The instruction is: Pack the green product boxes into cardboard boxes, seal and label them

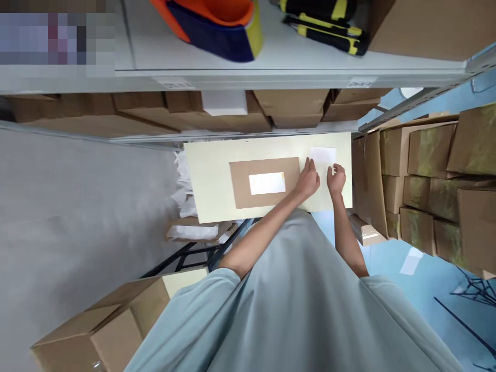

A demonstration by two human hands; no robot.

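A cream tabletop [211,206] lies in front of me. On it rests a flat brown cardboard piece [241,188], with a white label [267,183] stuck near its middle. My left hand [309,180] is just past its right edge, fingers stretched forward beside the left edge of a small white sheet of paper [324,154]. Just below that sheet, my right hand [336,180] has its fingers curled in towards the thumb. Whether anything thin is pinched there is too small to tell.
Above the table a grey shelf [163,57] holds an orange and blue bin [217,39] and black-yellow utility knives [329,33]. Cardboard boxes [294,106] line the shelf below. Stacked cartons [432,144] stand at right. An open box [93,325] is at lower left.
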